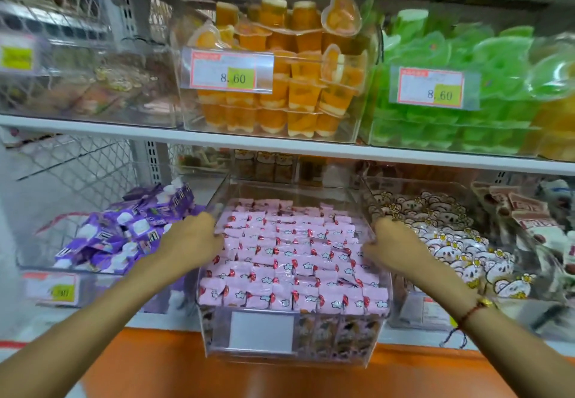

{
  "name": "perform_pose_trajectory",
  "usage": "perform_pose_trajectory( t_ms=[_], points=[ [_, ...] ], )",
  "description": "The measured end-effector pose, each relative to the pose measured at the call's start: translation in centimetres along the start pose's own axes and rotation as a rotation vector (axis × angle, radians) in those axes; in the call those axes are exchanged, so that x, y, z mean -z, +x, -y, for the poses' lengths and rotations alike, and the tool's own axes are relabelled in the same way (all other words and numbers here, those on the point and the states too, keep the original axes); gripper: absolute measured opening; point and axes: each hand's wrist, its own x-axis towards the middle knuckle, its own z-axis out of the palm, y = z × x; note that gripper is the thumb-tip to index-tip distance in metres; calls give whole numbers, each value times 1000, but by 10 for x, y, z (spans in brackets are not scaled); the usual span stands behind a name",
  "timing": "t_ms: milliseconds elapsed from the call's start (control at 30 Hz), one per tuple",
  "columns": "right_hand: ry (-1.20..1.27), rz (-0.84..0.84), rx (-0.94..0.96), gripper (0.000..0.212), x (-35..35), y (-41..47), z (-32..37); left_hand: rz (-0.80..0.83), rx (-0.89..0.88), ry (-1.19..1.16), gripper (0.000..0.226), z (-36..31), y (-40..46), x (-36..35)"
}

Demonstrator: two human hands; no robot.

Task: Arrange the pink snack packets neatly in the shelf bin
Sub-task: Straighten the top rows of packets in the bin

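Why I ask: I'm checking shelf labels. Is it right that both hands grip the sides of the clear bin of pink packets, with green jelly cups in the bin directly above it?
Not quite. The head view shows orange jelly cups directly above; the green ones sit further right. The left hand and right hand do grip the sides of the clear bin of pink packets.

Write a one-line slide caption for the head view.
Both hands, left hand and right hand, grip the sides of the clear bin of neatly rowed pink snack packets.
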Motion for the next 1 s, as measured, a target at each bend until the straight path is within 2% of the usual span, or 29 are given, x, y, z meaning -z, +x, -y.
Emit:
perform_pose_trajectory(
  t_ms=[167,400,633,800,833,867,933,967,1000],
  points=[
    [77,-71,32,14,5,1,-5,-95,21,-157,24,2,-1,1],
    [98,-187,48,14,25,20,-1,-211,-33,-222,16,-11,28,33],
    [-22,-140,35,24,4,35,6,-100,8,-93,26,-16,38,-1],
    [-185,-76,34,2,-5,35,4,-41,9,-56,20,-17,41,-7],
    [-229,-102,39,7,-3,31,4,-25,6,-52,20,-16,40,-6],
    [-271,-171,69,14,-1,25,5,-12,5,-48,22,-15,38,-4],
    [-246,-362,256,25,-4,6,6,9,-15,-22,25,-12,31,-2],
    [-184,-371,381,32,-8,-6,6,20,-32,-3,26,-9,26,-2],
    [-135,-293,479,42,-13,-21,7,31,-46,0,25,-5,21,-2]
  ],
)
